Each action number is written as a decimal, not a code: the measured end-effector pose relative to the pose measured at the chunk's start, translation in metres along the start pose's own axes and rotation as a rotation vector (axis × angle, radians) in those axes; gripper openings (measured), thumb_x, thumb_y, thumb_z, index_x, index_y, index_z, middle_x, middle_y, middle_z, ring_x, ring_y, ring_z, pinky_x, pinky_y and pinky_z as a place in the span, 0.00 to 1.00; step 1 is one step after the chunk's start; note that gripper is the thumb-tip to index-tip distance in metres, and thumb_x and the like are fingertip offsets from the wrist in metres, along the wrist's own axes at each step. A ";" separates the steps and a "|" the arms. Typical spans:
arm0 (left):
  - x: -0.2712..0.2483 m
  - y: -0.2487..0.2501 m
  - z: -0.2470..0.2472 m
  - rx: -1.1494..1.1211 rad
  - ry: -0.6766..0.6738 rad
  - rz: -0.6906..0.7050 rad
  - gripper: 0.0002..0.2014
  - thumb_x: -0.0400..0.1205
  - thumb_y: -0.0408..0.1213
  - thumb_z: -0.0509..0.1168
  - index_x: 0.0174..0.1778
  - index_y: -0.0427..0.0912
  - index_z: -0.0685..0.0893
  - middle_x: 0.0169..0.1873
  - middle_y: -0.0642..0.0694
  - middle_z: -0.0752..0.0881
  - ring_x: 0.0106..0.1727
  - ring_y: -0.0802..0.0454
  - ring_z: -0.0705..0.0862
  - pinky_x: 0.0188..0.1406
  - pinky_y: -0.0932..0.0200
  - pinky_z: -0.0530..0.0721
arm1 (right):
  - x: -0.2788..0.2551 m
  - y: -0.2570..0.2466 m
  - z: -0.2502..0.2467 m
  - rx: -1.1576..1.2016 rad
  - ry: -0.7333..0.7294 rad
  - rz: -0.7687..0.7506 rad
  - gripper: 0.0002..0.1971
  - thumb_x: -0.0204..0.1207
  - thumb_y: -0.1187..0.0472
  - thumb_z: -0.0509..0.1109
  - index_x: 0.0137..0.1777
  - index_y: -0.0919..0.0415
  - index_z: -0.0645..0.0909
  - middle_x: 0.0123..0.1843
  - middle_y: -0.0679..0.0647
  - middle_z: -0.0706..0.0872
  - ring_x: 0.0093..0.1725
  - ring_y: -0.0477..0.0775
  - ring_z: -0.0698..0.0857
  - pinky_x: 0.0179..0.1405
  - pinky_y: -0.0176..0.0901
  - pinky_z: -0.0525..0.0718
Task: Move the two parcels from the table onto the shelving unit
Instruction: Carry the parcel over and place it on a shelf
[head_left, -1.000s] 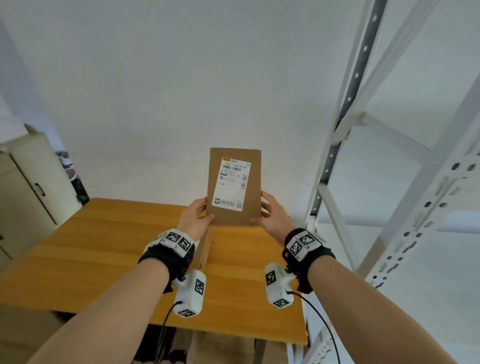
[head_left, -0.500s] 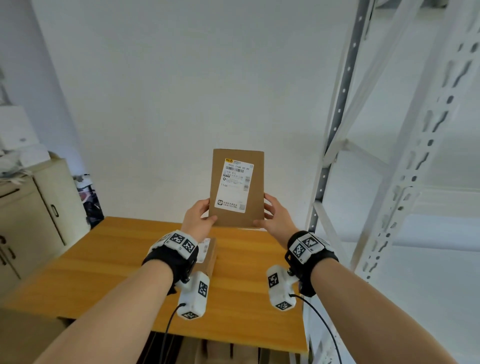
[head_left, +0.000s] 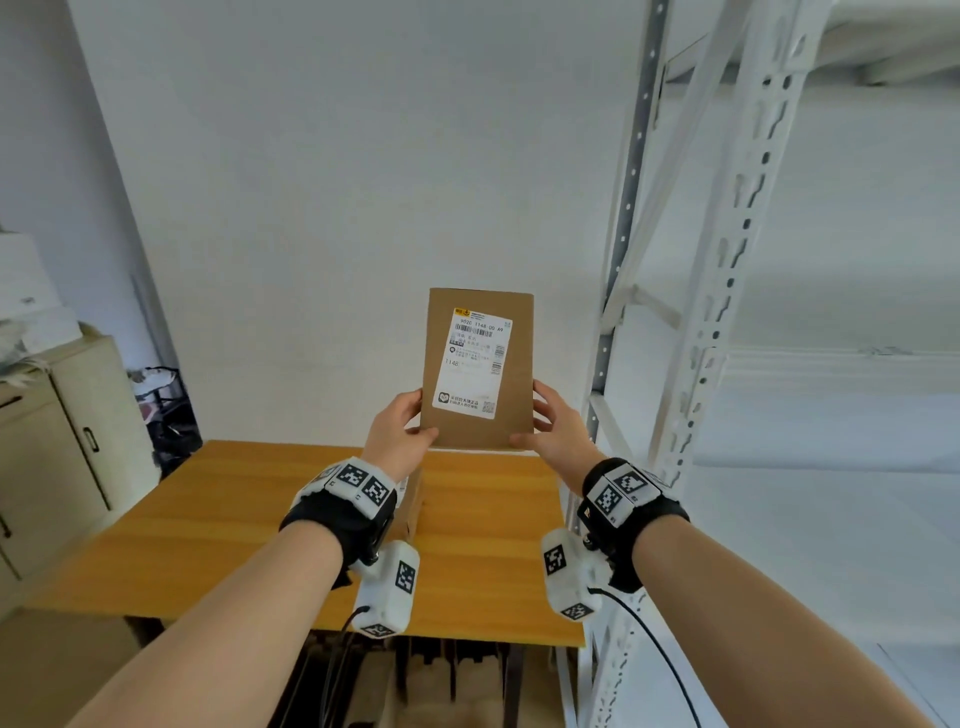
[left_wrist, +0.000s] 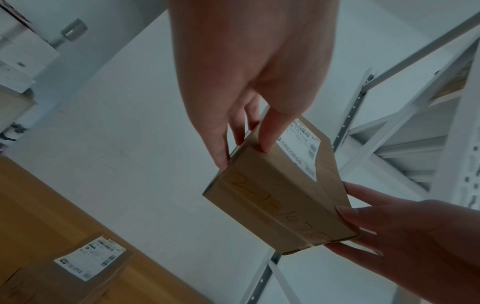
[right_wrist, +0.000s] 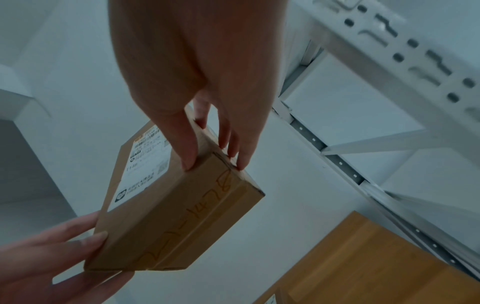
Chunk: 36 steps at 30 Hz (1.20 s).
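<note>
A brown cardboard parcel (head_left: 480, 369) with a white shipping label is held upright in the air above the far edge of the wooden table (head_left: 208, 525). My left hand (head_left: 400, 428) grips its lower left edge and my right hand (head_left: 553, 428) grips its lower right edge, thumbs on the labelled face. The wrist views show the parcel (left_wrist: 280, 191) (right_wrist: 176, 201) pinched at both ends, with handwriting on its taped side. A second parcel (left_wrist: 64, 273) with a label lies flat on the table, mostly hidden behind my left wrist in the head view. The white shelving unit (head_left: 727, 291) stands to the right.
A beige cabinet (head_left: 57, 441) with clutter on top stands at the left. A white wall is behind the table. Boxes sit under the table (head_left: 441, 686). White shelf boards (head_left: 841, 358) lie beyond the perforated uprights.
Both hands have kept hold of the parcel and raised it slightly. My view has tilted, showing more of the shelving unit and cabinet.
</note>
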<state>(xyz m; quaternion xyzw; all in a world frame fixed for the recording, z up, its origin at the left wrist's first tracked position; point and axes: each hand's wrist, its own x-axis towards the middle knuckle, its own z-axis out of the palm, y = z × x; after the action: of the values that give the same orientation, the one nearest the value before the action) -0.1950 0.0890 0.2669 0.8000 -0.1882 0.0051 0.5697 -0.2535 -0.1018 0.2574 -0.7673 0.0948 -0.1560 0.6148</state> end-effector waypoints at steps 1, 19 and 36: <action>-0.005 0.003 -0.001 0.005 -0.003 0.006 0.27 0.79 0.20 0.64 0.75 0.37 0.70 0.73 0.41 0.77 0.75 0.48 0.74 0.66 0.59 0.76 | -0.006 -0.003 -0.002 -0.003 0.007 0.001 0.44 0.68 0.77 0.75 0.82 0.54 0.61 0.75 0.61 0.76 0.74 0.61 0.76 0.71 0.59 0.78; -0.126 0.072 0.051 -0.015 -0.015 0.026 0.30 0.78 0.20 0.66 0.76 0.37 0.69 0.73 0.40 0.78 0.75 0.47 0.75 0.67 0.59 0.74 | -0.134 -0.017 -0.087 0.027 0.000 -0.027 0.45 0.68 0.78 0.73 0.82 0.51 0.60 0.74 0.62 0.77 0.74 0.59 0.76 0.73 0.62 0.76; -0.262 0.190 0.210 -0.032 -0.065 0.081 0.31 0.79 0.22 0.66 0.78 0.41 0.69 0.74 0.42 0.77 0.76 0.48 0.74 0.67 0.60 0.75 | -0.267 -0.010 -0.293 0.084 0.001 -0.051 0.43 0.70 0.78 0.70 0.82 0.48 0.61 0.74 0.61 0.77 0.72 0.61 0.79 0.71 0.58 0.78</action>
<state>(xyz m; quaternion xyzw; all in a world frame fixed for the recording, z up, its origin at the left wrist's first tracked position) -0.5399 -0.0789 0.3072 0.7821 -0.2391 -0.0009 0.5754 -0.6073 -0.2774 0.2913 -0.7429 0.0688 -0.1761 0.6422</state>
